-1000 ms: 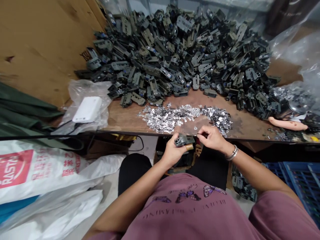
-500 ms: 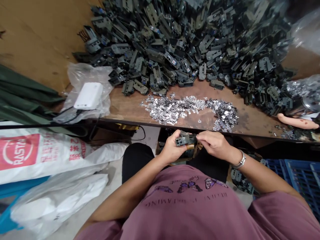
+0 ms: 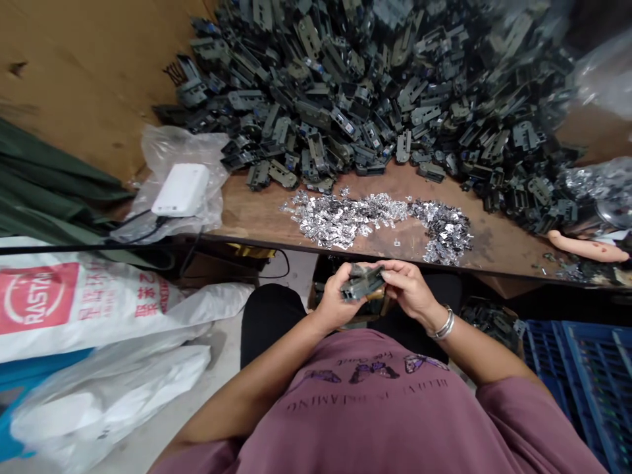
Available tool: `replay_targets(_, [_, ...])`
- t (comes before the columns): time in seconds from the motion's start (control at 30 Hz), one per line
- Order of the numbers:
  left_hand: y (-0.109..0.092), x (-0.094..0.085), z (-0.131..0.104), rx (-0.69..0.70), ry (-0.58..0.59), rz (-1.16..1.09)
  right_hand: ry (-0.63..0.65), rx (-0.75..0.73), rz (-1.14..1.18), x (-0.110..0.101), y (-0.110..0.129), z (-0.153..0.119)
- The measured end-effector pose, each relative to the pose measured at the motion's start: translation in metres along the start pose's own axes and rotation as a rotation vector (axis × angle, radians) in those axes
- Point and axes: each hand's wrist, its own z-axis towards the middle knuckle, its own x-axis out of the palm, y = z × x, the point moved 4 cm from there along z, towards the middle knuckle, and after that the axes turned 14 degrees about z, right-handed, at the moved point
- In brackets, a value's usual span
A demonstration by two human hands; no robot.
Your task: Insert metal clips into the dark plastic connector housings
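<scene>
Just past the table's front edge, my left hand (image 3: 336,297) is wrapped round a dark grey-green plastic part (image 3: 362,283). The fingers of my right hand (image 3: 409,289) pinch the right end of that same part, so both hands hold it over my lap. Small shiny metal pieces (image 3: 330,220) lie in a heap on the wooden table (image 3: 257,214), and a darker heap of them (image 3: 447,230) sits to the right. Behind them rises a large pile of similar grey-green parts (image 3: 316,112).
A white box (image 3: 181,189) with a black cable rests on clear plastic at the left. A printed white sack (image 3: 113,306) lies below it. Blue crates (image 3: 592,362) stand at the lower right. A skin-coloured rod-like object (image 3: 587,247) is on the table's right.
My right hand has moved left and now grips the part's right end. The part has tilted in my left hand. The camera view has shifted slightly.
</scene>
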Motion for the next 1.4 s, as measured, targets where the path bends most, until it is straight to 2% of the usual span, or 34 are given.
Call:
replay_targets(0.1, [0.006, -0.002, -0.002, -0.021, 0.010, -0.048, 0.034, 0.104, 0.162, 0.002, -0.008, 0.002])
replay_targets(0.17, [0.008, -0.004, -0.003, -0.113, 0.112, -0.102, 0.066, 0.125, 0.174, -0.002, -0.008, 0.001])
replay_targets(0.27, [0.005, -0.004, -0.005, -0.307, 0.304, -0.315, 0.082, 0.024, 0.006, -0.008, -0.001, -0.003])
replay_targets(0.33, [0.003, -0.003, -0.006, -0.456, 0.357, -0.412, 0.153, -0.063, -0.212, -0.007, 0.006, -0.004])
replay_targets(0.4, [0.003, 0.000, -0.006, -0.585, 0.342, -0.433, 0.266, -0.123, -0.461, -0.003, 0.015, -0.001])
replay_targets(0.47, [0.002, 0.004, -0.005, -0.649, 0.298, -0.480, 0.304, -0.237, -0.733, -0.003, 0.033, 0.011])
replay_targets(0.57, [-0.002, 0.010, -0.001, -0.670, 0.249, -0.607, 0.136, -0.539, -1.210, -0.009, 0.070, 0.044])
replay_targets(0.6, [-0.003, 0.011, 0.000, -0.671, 0.243, -0.633, 0.073, -0.595, -1.367, -0.012, 0.078, 0.057])
replay_targets(0.67, [-0.005, 0.013, 0.003, -0.676, 0.232, -0.659, 0.002, -0.578, -1.657, -0.016, 0.086, 0.083])
replay_targets(0.77, [-0.006, 0.013, 0.005, -0.699, 0.194, -0.648, 0.016, -0.479, -1.895, -0.017, 0.083, 0.107])
replay_targets(0.83, [-0.005, 0.010, 0.006, -0.715, 0.152, -0.618, 0.058, -0.458, -1.943, -0.015, 0.079, 0.108])
replay_targets(1.0, [0.005, 0.001, 0.007, -0.753, 0.038, -0.562, 0.086, -0.457, -1.992, -0.014, 0.073, 0.086])
replay_targets(1.1, [0.010, 0.003, 0.007, -0.763, 0.022, -0.547, 0.084, -0.441, -1.934, -0.021, 0.074, 0.081])
replay_targets(1.23, [0.011, 0.007, 0.007, -0.760, 0.049, -0.507, 0.183, -0.422, -1.859, -0.031, 0.076, 0.087])
replay_targets(1.4, [0.006, 0.005, 0.007, -0.763, 0.039, -0.446, 0.110, -0.617, -1.628, -0.026, 0.083, 0.075])
